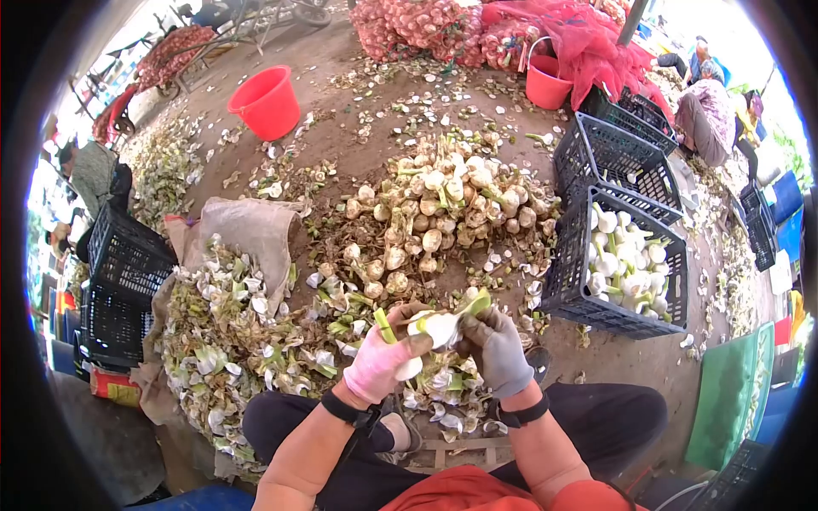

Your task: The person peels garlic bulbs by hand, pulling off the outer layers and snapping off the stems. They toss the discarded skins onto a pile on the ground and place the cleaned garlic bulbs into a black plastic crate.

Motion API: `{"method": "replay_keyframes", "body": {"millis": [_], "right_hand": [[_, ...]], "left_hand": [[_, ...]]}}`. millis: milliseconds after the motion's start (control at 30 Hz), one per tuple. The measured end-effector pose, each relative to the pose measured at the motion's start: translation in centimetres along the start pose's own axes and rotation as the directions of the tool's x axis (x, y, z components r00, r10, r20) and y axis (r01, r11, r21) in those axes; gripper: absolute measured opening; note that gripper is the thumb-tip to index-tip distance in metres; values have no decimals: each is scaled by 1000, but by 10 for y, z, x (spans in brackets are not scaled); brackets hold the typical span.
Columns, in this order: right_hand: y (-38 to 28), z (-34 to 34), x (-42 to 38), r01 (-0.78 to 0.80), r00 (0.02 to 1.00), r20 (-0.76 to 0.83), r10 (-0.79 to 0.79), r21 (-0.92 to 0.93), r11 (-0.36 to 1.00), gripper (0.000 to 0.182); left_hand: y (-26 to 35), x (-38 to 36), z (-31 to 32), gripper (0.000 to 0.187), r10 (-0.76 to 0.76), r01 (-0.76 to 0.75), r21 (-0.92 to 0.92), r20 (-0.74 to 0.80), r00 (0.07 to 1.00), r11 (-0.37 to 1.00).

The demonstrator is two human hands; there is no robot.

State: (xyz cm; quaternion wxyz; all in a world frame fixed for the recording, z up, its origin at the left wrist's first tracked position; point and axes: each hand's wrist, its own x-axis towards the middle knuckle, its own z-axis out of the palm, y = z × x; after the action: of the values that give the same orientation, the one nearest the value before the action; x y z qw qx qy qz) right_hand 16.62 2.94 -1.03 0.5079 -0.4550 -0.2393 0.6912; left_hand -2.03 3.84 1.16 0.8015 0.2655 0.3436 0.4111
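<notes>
My left hand (379, 362), in a pink and dirty glove, is closed around a white garlic bulb (439, 328). A green stem piece (385, 325) sticks up by its thumb side, and another white bulb (410, 369) shows under its fingers. At the other side of the garlic, my right hand (503, 353) in a grey glove pinches the bulb's green-white stem or outer skin (475, 303). Its fingertips are partly hidden, so a small tool in it cannot be ruled out. Just beyond both hands lies a heap of unpeeled garlic (434, 209).
Black crates stand on the right, the nearest crate (554, 298) holding clean white bulbs. Peelings (230, 366) cover the ground at left beside a sack cloth (247, 234). Red buckets (268, 102) and garlic-filled net bags (417, 30) are farther back. Other people (707, 119) sit at far right.
</notes>
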Motion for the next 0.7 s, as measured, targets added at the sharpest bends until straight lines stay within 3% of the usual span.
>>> {"method": "replay_keyframes", "body": {"millis": [33,67,133,167,200,233,267,333,367,467,500,533,600,700], "right_hand": [[4,-4,6,13,999,-53,-6,127,992,12],[3,-9,12,29,998,-58,-26,59,998,10],[6,-11,21,129,991,18,-131,-338,932,14],[10,-16,24,125,992,14,-128,-339,932,14],[13,-22,29,277,942,50,-332,-673,686,22],[14,-26,33,345,855,162,-493,-887,307,31],[1,-22,27,361,884,135,-447,-805,471,41],[-14,-11,13,328,941,63,-332,-408,852,43],[-21,-10,5,348,937,127,-325,-368,862,37],[-40,8,-17,286,957,196,-216,-492,822,29],[-35,5,-13,470,877,275,-395,-665,580,26],[-33,4,-11,469,877,273,-396,-665,581,26],[-30,3,-10,495,835,300,-461,-774,395,26],[-26,6,-13,478,827,284,-485,-810,341,23]], "left_hand": [[0,-4,-4,58,-38,37,9,65,997,999],[0,-3,-3,58,-38,38,11,67,997,999],[-3,-3,0,62,-63,59,35,123,990,998],[-4,-2,3,62,-42,37,47,111,993,998],[-3,-3,4,62,-43,38,47,116,992,998],[0,-4,4,62,-40,30,83,122,992,996],[3,-5,3,62,-36,22,117,123,992,993],[-4,-2,1,60,18,-30,145,83,996,989],[-5,0,2,59,64,-72,166,48,997,983],[-11,5,0,56,116,-116,212,16,993,970],[-12,5,2,54,145,-145,284,21,989,948],[-12,5,3,53,177,-175,355,27,984,919],[-7,4,5,48,169,-166,394,26,985,904],[-7,5,4,43,155,-152,451,31,987,879]]}}
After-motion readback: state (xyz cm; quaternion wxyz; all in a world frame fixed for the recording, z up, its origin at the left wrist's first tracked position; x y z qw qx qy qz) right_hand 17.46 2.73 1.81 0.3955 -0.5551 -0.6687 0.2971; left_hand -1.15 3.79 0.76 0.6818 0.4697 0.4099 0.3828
